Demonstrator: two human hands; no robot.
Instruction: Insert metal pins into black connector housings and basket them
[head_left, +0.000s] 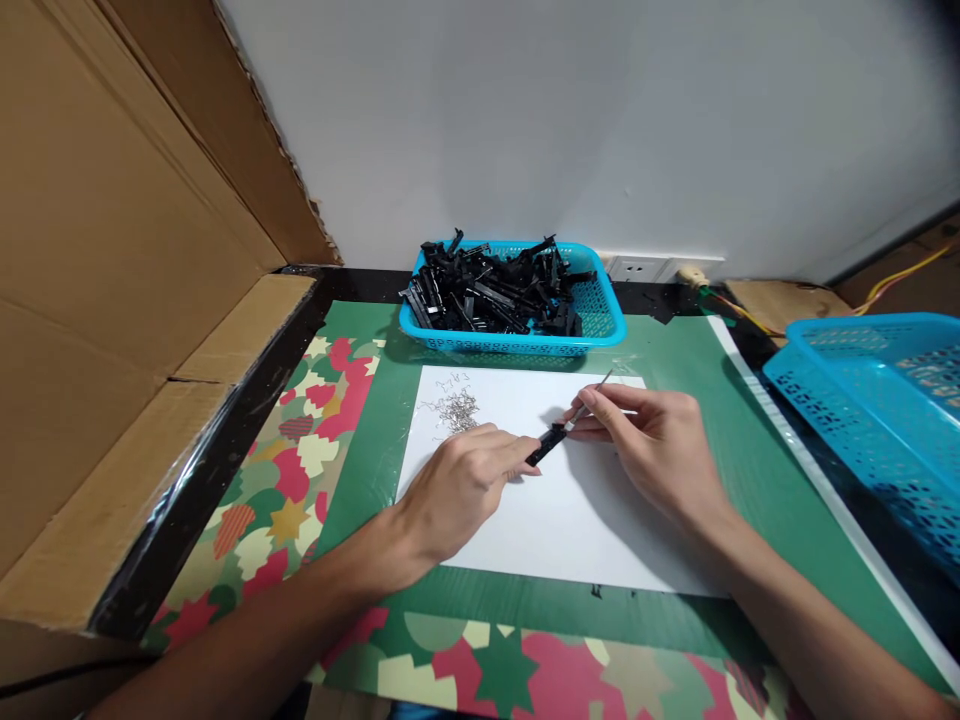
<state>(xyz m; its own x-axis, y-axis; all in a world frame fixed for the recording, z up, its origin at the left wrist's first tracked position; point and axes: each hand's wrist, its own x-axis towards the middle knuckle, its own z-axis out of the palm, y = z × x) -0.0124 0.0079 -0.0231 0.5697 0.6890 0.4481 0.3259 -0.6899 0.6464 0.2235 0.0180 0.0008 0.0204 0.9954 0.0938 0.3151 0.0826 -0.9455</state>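
Over a white sheet of paper (510, 540), my left hand (469, 480) pinches a small, narrow black plastic part (547, 443), which lies slantwise between both hands. My right hand (652, 435) has thumb and fingers closed on a thin metal strip or rod (602, 382) at the upper end of that part; its exact kind is unclear. To the left on the paper is a loose heap of tiny metal springs or bent wires (456, 410), partly behind my left hand.
A blue basket (510, 345) piled with black plastic parts (495, 290) stands against the wall. Another blue basket (862, 400) is at the right. Cardboard (135, 250) walls the left side. A plug with wires (694, 278) sits in the wall socket. Black scraps (596, 591) lie near the paper's front edge.
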